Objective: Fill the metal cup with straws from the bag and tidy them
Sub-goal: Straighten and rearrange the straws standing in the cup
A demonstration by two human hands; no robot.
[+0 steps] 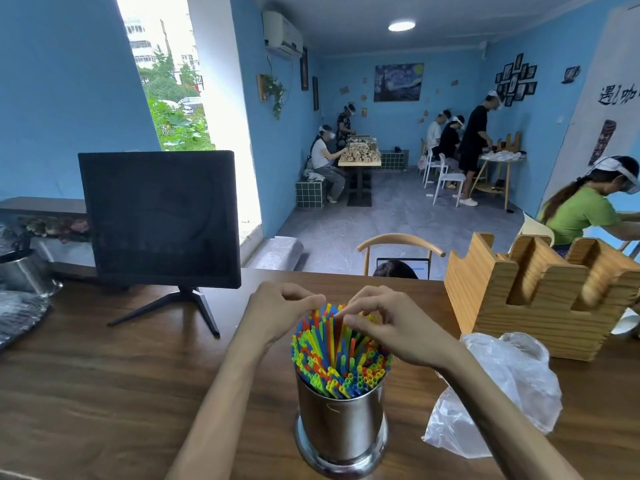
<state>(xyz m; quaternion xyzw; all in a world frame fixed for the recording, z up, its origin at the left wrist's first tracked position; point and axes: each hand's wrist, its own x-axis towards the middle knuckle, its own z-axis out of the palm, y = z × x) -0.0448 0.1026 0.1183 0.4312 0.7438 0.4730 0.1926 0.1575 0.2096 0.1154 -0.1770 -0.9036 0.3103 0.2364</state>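
**Straws packed in, both hands fussing at the far tips**

Nearest us, close to the counter's (104, 393) front edge, stands the shiny cylindrical metal cup (341, 420) on its flared foot. We judge it steady enough on that wide base, though smooth steel will slip if we grab it carelessly; a hold round the wall would be the safe one. It is crammed with thin plastic drinking straws in red, blue, green and yellow (337, 355), which fan out and lean away from us. These will be very light, springy and easy to kink, so we would take them lightly near the tops, a few at a time, rather than squeeze the bundle.

Just right of the cup lies the crumpled clear plastic bag (502, 389), slack on the counter; we cannot tell whether any straws remain inside it.

Over the far tips of the straws our two hands meet. The left hand (277, 313) is curled nearly closed, thumb and forefinger tips touching the blue and red ends at the far left of the fan. The right hand (388, 327) is likewise narrowed to a pinch, fingertips pressed among the yellow and red tips. Neither looks clamped round a bundle; to us this reads as nudging and levelling.

Further back, a black monitor on a splayed stand (159, 216) sits toward the counter's far left, and a slotted pale wooden holder (540, 296) toward its far right.
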